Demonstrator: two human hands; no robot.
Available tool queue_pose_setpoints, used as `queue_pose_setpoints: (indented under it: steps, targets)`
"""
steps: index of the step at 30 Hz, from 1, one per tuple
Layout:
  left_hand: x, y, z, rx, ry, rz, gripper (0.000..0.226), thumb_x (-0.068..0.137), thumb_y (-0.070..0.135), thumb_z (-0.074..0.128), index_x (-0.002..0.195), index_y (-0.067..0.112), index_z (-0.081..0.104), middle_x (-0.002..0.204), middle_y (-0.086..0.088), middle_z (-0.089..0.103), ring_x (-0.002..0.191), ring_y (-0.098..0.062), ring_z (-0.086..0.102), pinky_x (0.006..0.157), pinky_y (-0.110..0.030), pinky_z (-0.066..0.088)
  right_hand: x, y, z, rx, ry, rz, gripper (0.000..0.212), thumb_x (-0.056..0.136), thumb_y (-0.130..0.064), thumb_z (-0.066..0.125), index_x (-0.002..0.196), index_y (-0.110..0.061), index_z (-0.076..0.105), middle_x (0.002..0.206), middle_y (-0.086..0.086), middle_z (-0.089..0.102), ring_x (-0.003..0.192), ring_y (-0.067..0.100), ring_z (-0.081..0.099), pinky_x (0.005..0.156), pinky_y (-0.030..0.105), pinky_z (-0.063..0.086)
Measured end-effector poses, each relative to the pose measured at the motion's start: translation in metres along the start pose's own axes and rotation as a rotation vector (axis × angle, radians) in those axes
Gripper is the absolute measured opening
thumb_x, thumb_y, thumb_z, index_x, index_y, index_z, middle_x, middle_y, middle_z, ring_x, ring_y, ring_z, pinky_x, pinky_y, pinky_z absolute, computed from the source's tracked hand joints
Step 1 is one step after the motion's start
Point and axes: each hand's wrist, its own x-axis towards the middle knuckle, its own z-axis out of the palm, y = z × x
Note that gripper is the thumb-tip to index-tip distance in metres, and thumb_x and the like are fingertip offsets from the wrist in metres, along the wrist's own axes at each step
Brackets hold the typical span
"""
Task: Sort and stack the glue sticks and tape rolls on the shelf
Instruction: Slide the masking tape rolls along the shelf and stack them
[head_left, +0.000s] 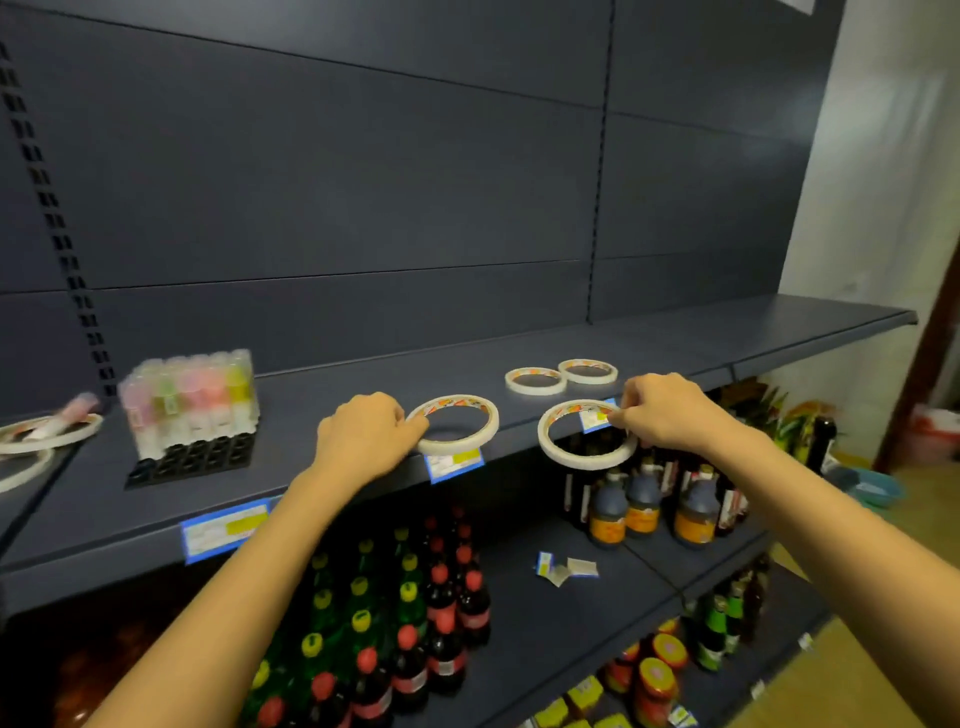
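My left hand grips the left rim of a white tape roll at the front edge of the dark shelf. My right hand pinches the right rim of a second tape roll, held out past the shelf edge. Two more tape rolls lie flat side by side further back. A black tray of pastel glue sticks stands at the left. Tape rolls and a loose glue stick lie at the far left.
Blue price tags hang on the shelf front. The lower shelves hold soda bottles, dark sauce bottles and jars. Loose paper tags lie on the lower shelf. A slotted upright runs up the back panel.
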Motion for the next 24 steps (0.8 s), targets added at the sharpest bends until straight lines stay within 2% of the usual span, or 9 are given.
queue_pose_setpoints:
  steps: [3,8,11,14,16,18,24]
  targets:
    - [0.01,0.034,0.02,0.002,-0.009,-0.012,0.044,0.09,0.04,0.047,0.052,0.017,0.046,0.052,0.002,0.044,0.054,-0.018,0.045,0.051,-0.024,0.03,0.012,0.033,-0.007,0.038,-0.02,0.008,0.029,0.09,-0.035,0.056,0.067,-0.019,0.05,0.068,0.002,0.061,0.075,0.02,0.056,0.051,0.025,0.034]
    - [0.034,0.076,0.044,0.006,0.0,-0.02,0.046,0.09,0.04,0.047,0.051,0.016,0.044,0.053,0.001,0.044,0.055,-0.019,0.045,0.052,-0.026,0.031,0.037,0.075,-0.012,0.115,-0.002,0.042,0.025,0.09,-0.034,0.057,0.07,-0.02,0.052,0.06,-0.002,0.059,0.059,0.008,0.05,0.049,0.024,0.032]
    - [0.056,0.095,0.056,0.009,-0.01,-0.029,0.046,0.09,0.041,0.046,0.052,0.015,0.044,0.058,-0.002,0.047,0.063,-0.024,0.049,0.06,-0.028,0.036,0.054,0.099,-0.014,0.148,-0.025,0.079,0.025,0.089,-0.035,0.057,0.069,-0.021,0.053,0.06,-0.002,0.061,0.064,0.012,0.053,0.053,0.027,0.037]
    - [0.08,0.108,0.069,0.016,-0.029,-0.039,0.046,0.092,0.043,0.045,0.056,0.014,0.047,0.068,-0.006,0.052,0.072,-0.03,0.056,0.065,-0.031,0.04,0.073,0.116,-0.015,0.154,-0.031,0.11,0.023,0.089,-0.034,0.057,0.069,-0.022,0.053,0.062,-0.002,0.062,0.073,0.018,0.056,0.063,0.03,0.042]
    - [0.096,0.113,0.078,0.033,-0.028,-0.048,0.045,0.092,0.044,0.045,0.062,0.012,0.053,0.072,-0.01,0.057,0.08,-0.033,0.061,0.066,-0.031,0.041,0.089,0.122,-0.014,0.156,-0.031,0.121,0.022,0.089,-0.036,0.057,0.071,-0.023,0.054,0.073,0.0,0.064,0.083,0.022,0.059,0.072,0.034,0.046]
    - [0.113,0.116,0.086,0.057,-0.029,-0.057,0.043,0.092,0.044,0.045,0.068,0.011,0.056,0.08,-0.012,0.063,0.081,-0.031,0.062,0.066,-0.031,0.041,0.106,0.124,-0.013,0.141,-0.024,0.123,0.021,0.088,-0.039,0.057,0.073,-0.025,0.053,0.087,0.003,0.065,0.092,0.025,0.059,0.078,0.037,0.047]
    - [0.153,0.12,0.104,0.12,-0.081,-0.102,0.045,0.092,0.043,0.047,0.058,0.015,0.042,0.072,-0.004,0.052,0.071,-0.025,0.051,0.066,-0.03,0.039,0.159,0.122,-0.01,0.115,0.056,0.078,0.022,0.089,-0.042,0.055,0.082,-0.021,0.055,0.09,0.003,0.062,0.087,0.025,0.055,0.07,0.032,0.039]
